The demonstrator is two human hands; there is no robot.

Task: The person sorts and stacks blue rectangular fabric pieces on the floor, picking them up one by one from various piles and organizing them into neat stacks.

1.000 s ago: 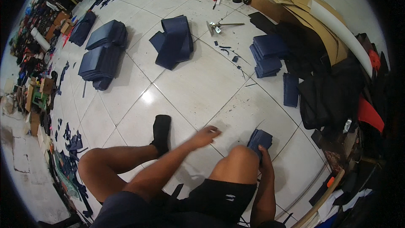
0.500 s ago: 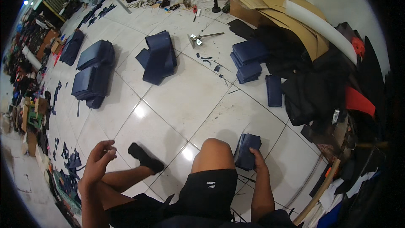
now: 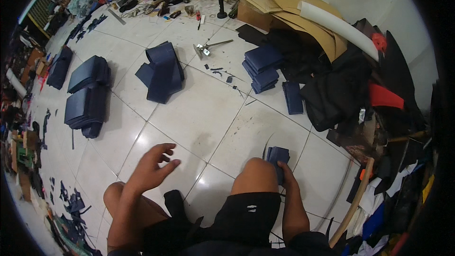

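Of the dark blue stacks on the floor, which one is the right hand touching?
The small stack right beside the person's right knee: the right hand rests on it. The other blue stacks lie farther out across the tiles, beyond either hand.

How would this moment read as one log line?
left hand: open, raised over floor tiles | right hand: on dark blue piece beside knee

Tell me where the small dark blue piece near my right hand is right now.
In the head view, the dark blue piece lies on the white tiled floor, lower right of centre, beside the right knee, under the right hand.
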